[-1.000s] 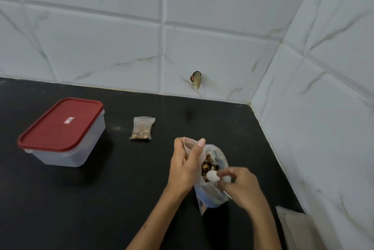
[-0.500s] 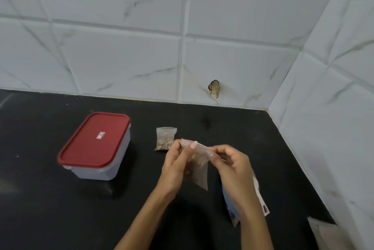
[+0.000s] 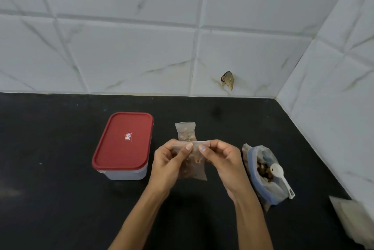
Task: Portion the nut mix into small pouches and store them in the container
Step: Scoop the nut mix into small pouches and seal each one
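My left hand (image 3: 169, 161) and my right hand (image 3: 222, 160) both pinch the top edge of a small clear pouch (image 3: 193, 168) with nuts in it, held above the black counter (image 3: 60, 199). Just behind it a second filled pouch (image 3: 185, 130) lies flat on the counter. To the right lies the big zip bag of nut mix (image 3: 263, 174), open, with a white plastic scoop (image 3: 280, 176) resting in its mouth. The clear container with a red lid (image 3: 123, 144) stands to the left, its lid on.
White marble-look tiled walls meet in a corner at the back right. A small brownish scrap (image 3: 228, 80) sticks to the back wall. A stack of empty clear pouches (image 3: 352, 219) lies at the counter's right edge.
My right hand has left the scoop in the big bag and joined my left hand on the small pouch's top edge. The view has shifted, so the container appears nearer the middle.
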A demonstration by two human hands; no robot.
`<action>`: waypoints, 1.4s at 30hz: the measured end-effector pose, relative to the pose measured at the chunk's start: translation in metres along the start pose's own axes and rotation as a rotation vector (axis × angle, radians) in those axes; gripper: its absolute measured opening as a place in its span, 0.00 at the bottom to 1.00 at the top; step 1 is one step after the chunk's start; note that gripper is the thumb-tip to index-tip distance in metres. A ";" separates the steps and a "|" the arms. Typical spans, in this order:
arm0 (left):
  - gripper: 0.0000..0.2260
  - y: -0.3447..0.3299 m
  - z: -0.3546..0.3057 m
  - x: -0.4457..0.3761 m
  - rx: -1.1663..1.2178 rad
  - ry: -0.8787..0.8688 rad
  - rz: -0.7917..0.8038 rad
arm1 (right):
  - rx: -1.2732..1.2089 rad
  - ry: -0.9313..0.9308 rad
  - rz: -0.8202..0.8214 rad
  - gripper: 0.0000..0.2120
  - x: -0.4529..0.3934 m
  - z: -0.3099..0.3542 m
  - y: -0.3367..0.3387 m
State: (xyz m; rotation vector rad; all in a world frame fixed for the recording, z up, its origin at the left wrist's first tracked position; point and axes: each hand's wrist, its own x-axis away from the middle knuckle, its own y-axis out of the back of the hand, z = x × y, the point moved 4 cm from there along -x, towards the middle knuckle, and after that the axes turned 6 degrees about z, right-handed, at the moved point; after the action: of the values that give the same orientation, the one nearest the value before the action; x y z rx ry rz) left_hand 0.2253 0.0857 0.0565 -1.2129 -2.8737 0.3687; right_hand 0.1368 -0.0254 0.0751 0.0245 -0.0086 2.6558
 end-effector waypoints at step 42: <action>0.03 -0.037 0.031 -0.042 -0.121 0.130 -0.143 | -0.026 -0.010 0.041 0.06 -0.047 -0.032 0.055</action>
State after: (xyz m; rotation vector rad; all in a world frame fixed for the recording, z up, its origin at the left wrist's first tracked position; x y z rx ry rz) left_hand 0.2259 0.0244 0.0382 -0.9967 -2.8833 0.1109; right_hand 0.1519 -0.0957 0.0424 0.0288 -0.0470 2.6959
